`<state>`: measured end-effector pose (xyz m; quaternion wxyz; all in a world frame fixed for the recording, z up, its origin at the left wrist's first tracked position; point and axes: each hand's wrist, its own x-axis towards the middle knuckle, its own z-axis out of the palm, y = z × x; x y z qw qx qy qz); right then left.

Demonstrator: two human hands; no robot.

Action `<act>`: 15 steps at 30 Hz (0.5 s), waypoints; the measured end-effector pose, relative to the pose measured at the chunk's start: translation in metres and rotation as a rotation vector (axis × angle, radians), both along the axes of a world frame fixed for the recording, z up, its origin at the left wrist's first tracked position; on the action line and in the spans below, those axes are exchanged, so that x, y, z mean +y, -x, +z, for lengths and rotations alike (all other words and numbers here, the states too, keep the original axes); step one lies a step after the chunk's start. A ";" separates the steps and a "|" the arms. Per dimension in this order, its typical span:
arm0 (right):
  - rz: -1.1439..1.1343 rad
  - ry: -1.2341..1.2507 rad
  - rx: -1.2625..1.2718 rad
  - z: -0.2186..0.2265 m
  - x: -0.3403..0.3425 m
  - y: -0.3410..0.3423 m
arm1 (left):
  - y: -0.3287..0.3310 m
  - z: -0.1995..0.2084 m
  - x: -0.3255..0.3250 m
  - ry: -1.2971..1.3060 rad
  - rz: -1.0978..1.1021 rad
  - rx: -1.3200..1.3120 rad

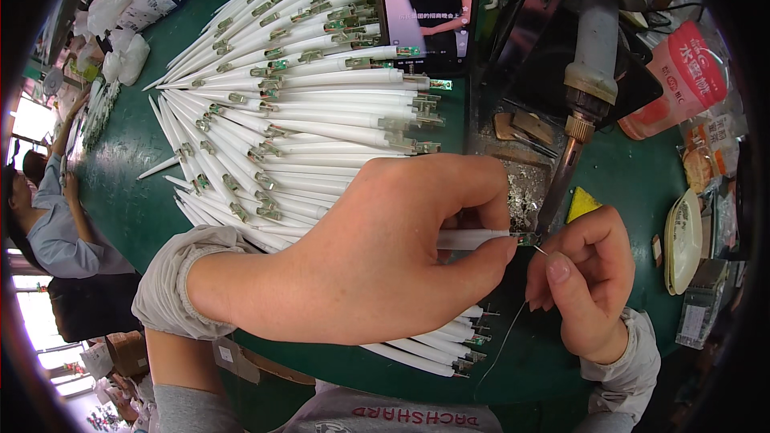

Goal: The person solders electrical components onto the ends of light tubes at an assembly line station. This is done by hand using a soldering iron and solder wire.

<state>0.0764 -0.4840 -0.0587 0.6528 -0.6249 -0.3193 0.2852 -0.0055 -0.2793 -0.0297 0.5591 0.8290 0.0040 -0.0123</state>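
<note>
At frame centre, the left hand (361, 261) has its fingers closed around a white tube (473, 238), whose circuit-board tip meets the soldering iron (579, 124). The right hand (581, 277), lower right, pinches thin solder wire (513, 329). More white tubes (305, 104) fan across the green desk (128, 168), upper left.

white tubes (321, 112); green table (128, 168); yellow sponge (582, 203)

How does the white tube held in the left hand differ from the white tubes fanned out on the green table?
The held tube is single, gripped in the left hand with its small green board end at the soldering iron tip; the fanned tubes lie untouched in a large overlapping pile on the green table. The held tube is mostly hidden by fingers; the fanned ones show full length. Both are slim, white, with green board ends.
</note>
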 end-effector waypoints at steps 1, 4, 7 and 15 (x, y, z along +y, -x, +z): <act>0.001 0.000 0.002 -0.001 0.001 0.000 | 0.000 0.000 0.000 0.061 0.015 0.051; 0.003 -0.015 0.016 -0.002 0.003 0.000 | 0.001 0.000 0.000 0.157 0.029 0.112; 0.011 -0.042 0.010 -0.003 0.004 0.001 | 0.001 0.001 0.000 0.172 0.017 0.107; 0.029 -0.040 -0.002 -0.005 0.004 -0.001 | -0.001 0.002 0.001 0.303 0.055 0.209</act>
